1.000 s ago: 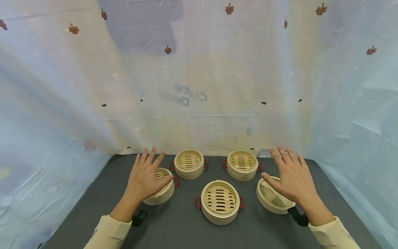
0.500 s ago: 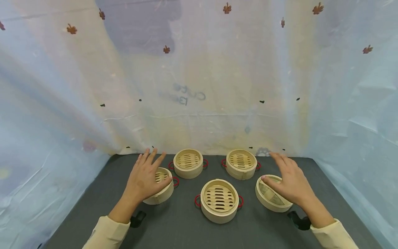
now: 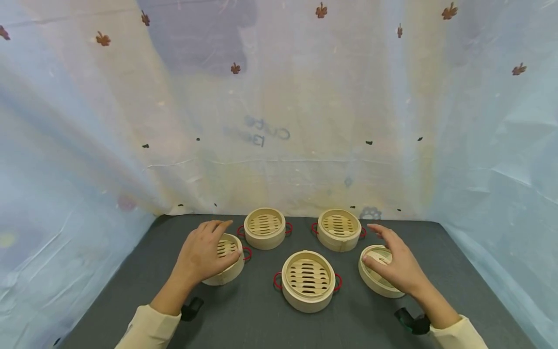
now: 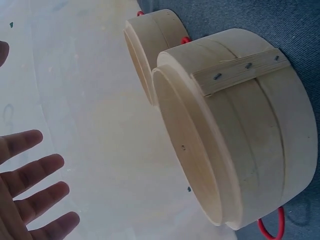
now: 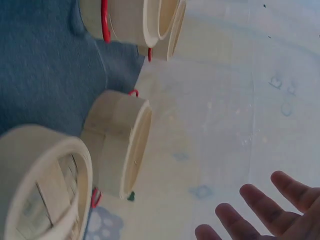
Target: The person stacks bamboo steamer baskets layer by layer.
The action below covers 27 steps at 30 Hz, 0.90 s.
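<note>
Left fingers (image 4: 35, 172) above bamboo steamer (image 4: 250, 135)

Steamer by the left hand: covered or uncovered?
Uncovered, as far as it shows: in the head view the steamer bares its slotted floor; the left hand hides part of it.

The bare, cream-sleeved left hand (image 3: 205, 253) now bends its fingers closer together; the bare, cream-sleeved right hand (image 3: 400, 264) sits lower and farther inward, fingers gathered, nearer the round, pale bamboo woven-topped lid (image 3: 370, 278).
</note>
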Motion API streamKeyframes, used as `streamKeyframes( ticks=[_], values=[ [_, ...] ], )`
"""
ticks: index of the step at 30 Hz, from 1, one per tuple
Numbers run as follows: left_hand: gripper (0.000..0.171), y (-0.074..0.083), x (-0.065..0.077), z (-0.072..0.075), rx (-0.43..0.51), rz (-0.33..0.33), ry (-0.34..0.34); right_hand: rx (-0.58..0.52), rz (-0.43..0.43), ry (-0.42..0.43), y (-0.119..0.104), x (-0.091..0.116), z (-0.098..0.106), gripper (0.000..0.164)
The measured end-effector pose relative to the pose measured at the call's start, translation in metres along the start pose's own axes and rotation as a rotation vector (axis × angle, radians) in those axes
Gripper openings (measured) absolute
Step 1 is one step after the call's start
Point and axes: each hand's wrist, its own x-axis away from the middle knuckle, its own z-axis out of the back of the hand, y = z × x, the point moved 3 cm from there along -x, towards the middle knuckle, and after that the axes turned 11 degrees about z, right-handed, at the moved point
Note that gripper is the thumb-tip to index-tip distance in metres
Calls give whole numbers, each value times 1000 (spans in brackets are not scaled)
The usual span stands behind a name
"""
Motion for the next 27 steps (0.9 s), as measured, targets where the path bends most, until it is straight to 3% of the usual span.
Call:
streamKeyframes(
  ticks=[9,15,27],
  values=[
    [65,-4,8,-11,13,5,-52,-88,12,9,-6,5,-17,65],
    [61,-10,15,-19,11,4,-51,-106,31,5,-8,8,-26,64],
    [62,-22,24,-32,33,1,-45,-191,-36,-56,-1,16,-46,65]
  ],
)
